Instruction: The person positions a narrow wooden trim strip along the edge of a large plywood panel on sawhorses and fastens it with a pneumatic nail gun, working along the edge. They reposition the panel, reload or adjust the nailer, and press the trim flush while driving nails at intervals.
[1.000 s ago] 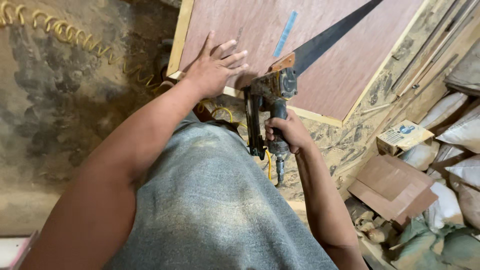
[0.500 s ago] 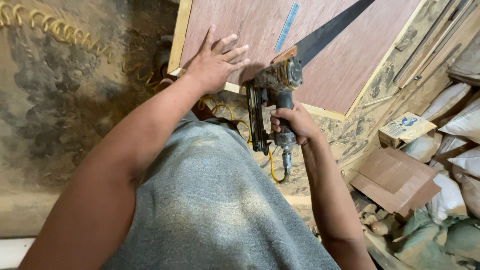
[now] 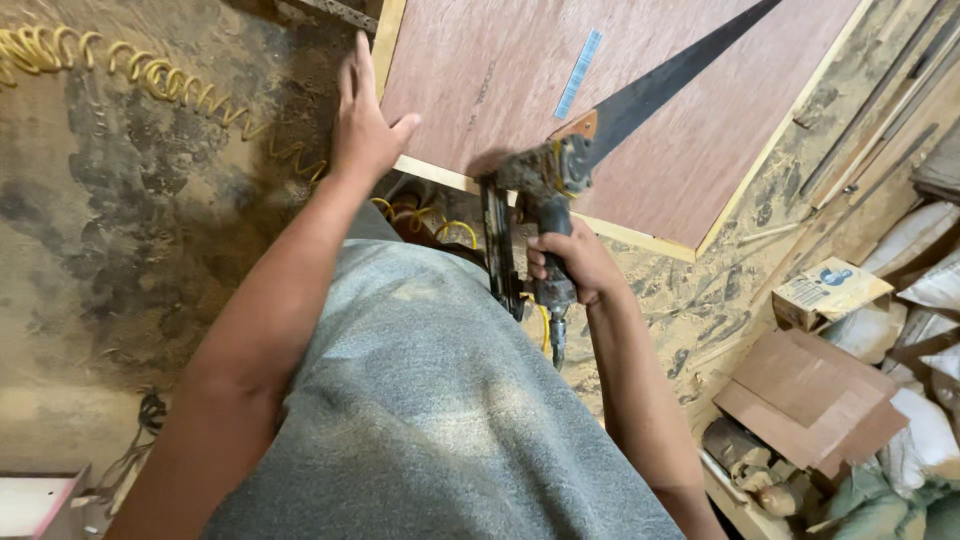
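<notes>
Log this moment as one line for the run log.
left hand: flat on plywood panel corner | right hand: gripping nail gun, nose at panel's front edge | handsaw: lying on panel

A plywood panel (image 3: 500, 70) fills the upper middle of the frame, with a handsaw (image 3: 680, 75) and a strip of nails (image 3: 579, 73) lying on it. The left hand (image 3: 365, 125) rests at its left corner; the right hand (image 3: 572, 262), below its lower edge, grips a nail gun (image 3: 535, 190) touching that edge. A coiled hose (image 3: 130, 70) lies upper left, and a cardboard box (image 3: 830, 290) at right.
</notes>
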